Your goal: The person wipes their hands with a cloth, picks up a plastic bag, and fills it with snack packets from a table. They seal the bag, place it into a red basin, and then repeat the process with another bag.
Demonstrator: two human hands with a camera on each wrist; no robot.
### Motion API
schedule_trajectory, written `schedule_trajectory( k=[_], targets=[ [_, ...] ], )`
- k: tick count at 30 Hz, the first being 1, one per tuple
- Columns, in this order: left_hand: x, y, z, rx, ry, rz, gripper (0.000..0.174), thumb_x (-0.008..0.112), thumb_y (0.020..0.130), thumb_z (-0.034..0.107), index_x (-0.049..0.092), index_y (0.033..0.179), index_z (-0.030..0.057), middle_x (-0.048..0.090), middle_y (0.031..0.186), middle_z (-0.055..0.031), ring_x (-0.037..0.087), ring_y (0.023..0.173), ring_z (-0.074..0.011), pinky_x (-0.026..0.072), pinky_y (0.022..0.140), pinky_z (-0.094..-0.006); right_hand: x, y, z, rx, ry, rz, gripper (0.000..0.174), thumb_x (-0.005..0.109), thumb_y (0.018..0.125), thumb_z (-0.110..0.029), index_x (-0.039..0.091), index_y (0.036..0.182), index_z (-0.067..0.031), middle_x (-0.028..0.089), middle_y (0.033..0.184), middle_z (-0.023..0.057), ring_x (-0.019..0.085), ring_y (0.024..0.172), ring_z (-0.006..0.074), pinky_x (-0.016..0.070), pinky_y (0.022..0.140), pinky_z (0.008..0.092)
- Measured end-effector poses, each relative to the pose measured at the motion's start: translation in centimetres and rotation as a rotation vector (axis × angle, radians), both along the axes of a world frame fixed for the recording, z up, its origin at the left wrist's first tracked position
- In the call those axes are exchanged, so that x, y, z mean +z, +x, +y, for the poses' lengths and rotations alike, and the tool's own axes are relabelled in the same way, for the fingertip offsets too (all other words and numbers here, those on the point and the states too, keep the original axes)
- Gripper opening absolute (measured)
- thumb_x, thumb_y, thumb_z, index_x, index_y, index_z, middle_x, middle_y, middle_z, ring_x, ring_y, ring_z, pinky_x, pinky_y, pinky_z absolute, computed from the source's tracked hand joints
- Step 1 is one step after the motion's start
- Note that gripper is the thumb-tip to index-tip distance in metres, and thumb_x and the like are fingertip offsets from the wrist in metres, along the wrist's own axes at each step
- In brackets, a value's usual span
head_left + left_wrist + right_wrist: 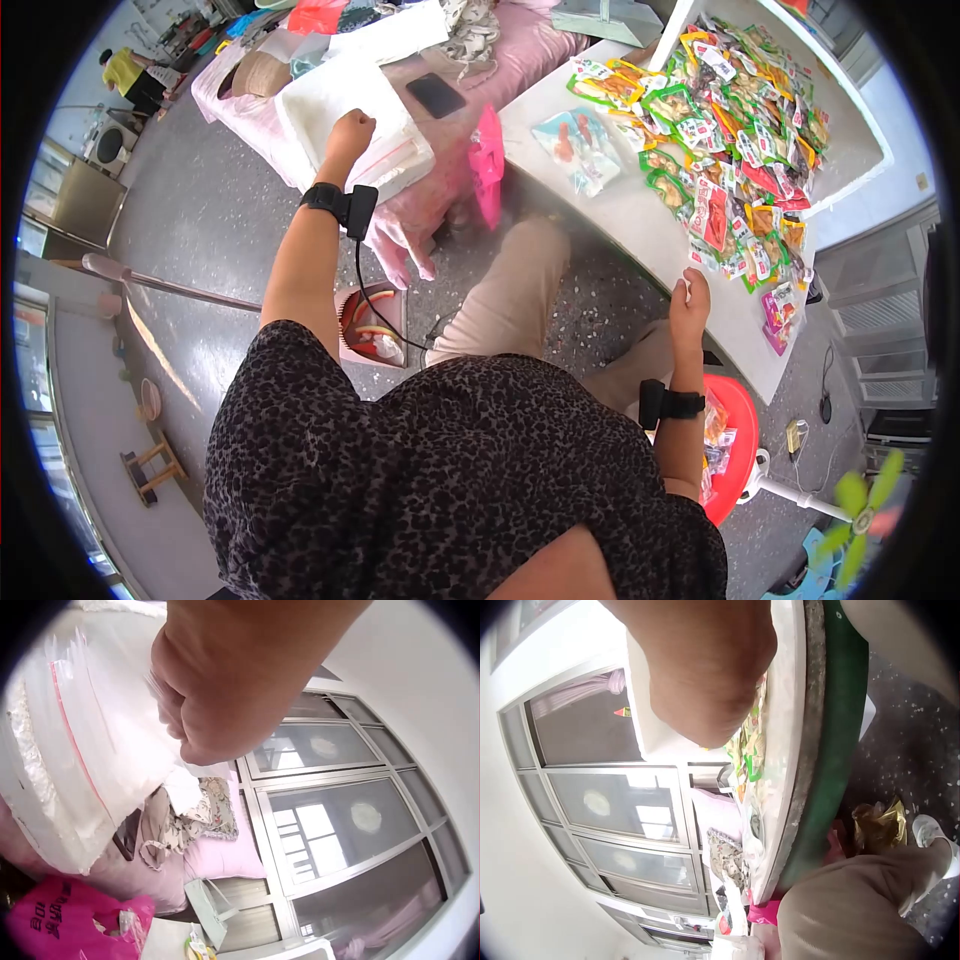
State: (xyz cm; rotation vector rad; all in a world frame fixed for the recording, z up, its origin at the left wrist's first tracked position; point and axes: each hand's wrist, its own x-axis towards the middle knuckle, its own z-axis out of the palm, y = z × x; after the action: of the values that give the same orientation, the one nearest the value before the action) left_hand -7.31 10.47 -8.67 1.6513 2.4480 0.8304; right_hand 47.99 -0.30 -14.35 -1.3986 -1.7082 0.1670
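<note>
My left hand [350, 138] is over a white foam box [412, 160] on the pink-covered surface. Its curled fingers pinch the edge of a clear plastic bag [124, 720] in the left wrist view; other clear bags with a red zip line lie around it. My right hand [690, 312] hangs at the near edge of the white table [640, 225], fingers loosely curled, nothing visible in them. Nearest to it are a purple-pink snack packet [777, 318] and a heap of small snack packets [735, 130]. A clear bag with orange-red pieces [578, 148] lies farther left.
A white foam container [850, 150] stands behind the heap. A pink plastic bag [487, 165] hangs between the two surfaces. Below are a red basin [738, 440] with packets, a bin [362, 350] and a green fan [858, 520]. A phone [436, 95] lies beside the foam box.
</note>
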Motion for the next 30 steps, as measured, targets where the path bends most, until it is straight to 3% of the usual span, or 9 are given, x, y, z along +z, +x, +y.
schedule_trajectory(
  k=[2,4,8,11,12,17,21,25,30],
  targets=[
    [2.0,2.7,-1.1,-0.029,0.07,-0.269,0.024,0.053,0.071,0.025,0.055,0.075,0.0017,0.057,0.066,-0.0101,0.053,0.059,-0.0189,0.0414,0.056,-0.0306,-0.2,0.1,0.2,-0.029,-0.039,0.089,0.017,0.048,0.074,-0.003,0.05,0.09,0.0013,0.053,0.091,0.0132,0.052,0.083,0.023,0.0409,0.071,0.0294],
    [1.9,5.4,-1.1,-0.171,0.145,-0.679,0.017,0.058,0.072,0.019,0.051,0.07,0.0043,0.046,0.058,0.002,0.039,0.049,-0.0055,0.0311,0.042,-0.0204,0.7,-0.7,0.4,0.006,-0.133,0.231,0.015,0.049,0.075,-0.005,0.051,0.089,0.0003,0.054,0.089,0.0093,0.051,0.078,0.0168,0.0407,0.069,0.0254],
    [3.5,15.8,-4.9,-0.347,0.065,-0.935,0.016,0.058,0.073,0.017,0.046,0.063,0.0121,0.043,0.054,0.0064,0.036,0.046,-0.0025,0.0279,0.041,-0.0169,1.3,-4.1,0.7,0.242,-0.263,0.495,0.012,0.05,0.078,-0.009,0.051,0.087,-0.0009,0.053,0.085,0.0039,0.049,0.07,0.0091,0.0402,0.064,0.0204],
    [1.9,22.4,-7.6,-0.514,-0.056,-1.258,0.019,0.058,0.073,0.009,0.043,0.061,0.0118,0.045,0.055,0.0053,0.037,0.047,-0.0023,0.0278,0.042,-0.0171,3.5,-8.0,-0.6,0.473,-0.503,0.783,0.016,0.05,0.079,-0.011,0.049,0.093,-0.0025,0.052,0.088,0.0045,0.05,0.075,0.01,0.0412,0.065,0.0215],
    [1.0,24.1,-8.2,-0.537,-0.134,-1.123,0.014,0.057,0.073,0.016,0.048,0.067,0.0071,0.049,0.059,0.0006,0.043,0.047,-0.0067,0.0354,0.041,-0.0212,4.1,-9.3,-1.0,0.515,-0.586,0.895,0.018,0.049,0.08,-0.011,0.047,0.096,-0.003,0.052,0.09,0.005,0.051,0.077,0.0104,0.0417,0.066,0.0219],
    [0.3,29.5,-10.1,-0.669,-0.248,-1.222,0.014,0.053,0.076,0.016,0.053,0.077,0.0029,0.054,0.067,-0.0018,0.048,0.058,-0.007,0.04,0.054,-0.0202,4.8,-12.9,-2.1,0.576,-0.757,1.084,0.03,0.053,0.077,-0.012,0.044,0.104,-0.003,0.049,0.098,0.0059,0.05,0.085,0.0115,0.0434,0.068,0.0245],
    [0.0,30.5,-9.7,-0.736,-0.272,-1.344,0.016,0.053,0.076,0.018,0.054,0.074,0.0019,0.055,0.068,-0.0037,0.05,0.06,-0.0083,0.0411,0.052,-0.0226,5.2,-12.6,-2.0,0.635,-0.66,0.918,0.034,0.053,0.075,-0.011,0.043,0.106,-0.0027,0.049,0.097,0.0055,0.049,0.084,0.0112,0.0423,0.066,0.0232],
    [-1.3,30.2,-8.9,-0.784,-0.115,-0.806,0.025,0.057,0.071,0.024,0.051,0.072,0.0001,0.054,0.063,-0.0075,0.05,0.058,-0.0107,0.04,0.052,-0.0257,4.3,-12.0,-1.4,0.582,-0.718,0.905,0.031,0.054,0.074,-0.01,0.044,0.101,-0.0018,0.051,0.091,0.005,0.05,0.077,0.0098,0.0413,0.061,0.0214],
    [-0.8,31.2,-8.1,-0.789,-0.117,-0.649,0.03,0.057,0.07,0.028,0.047,0.065,0.0002,0.05,0.059,-0.0103,0.049,0.058,-0.0117,0.039,0.052,-0.0286,5.1,-12.1,-1.1,0.568,-0.647,0.934,0.022,0.054,0.073,-0.011,0.047,0.092,-0.0025,0.052,0.081,0.0021,0.049,0.07,0.0084,0.0397,0.054,0.0207]
  ],
)
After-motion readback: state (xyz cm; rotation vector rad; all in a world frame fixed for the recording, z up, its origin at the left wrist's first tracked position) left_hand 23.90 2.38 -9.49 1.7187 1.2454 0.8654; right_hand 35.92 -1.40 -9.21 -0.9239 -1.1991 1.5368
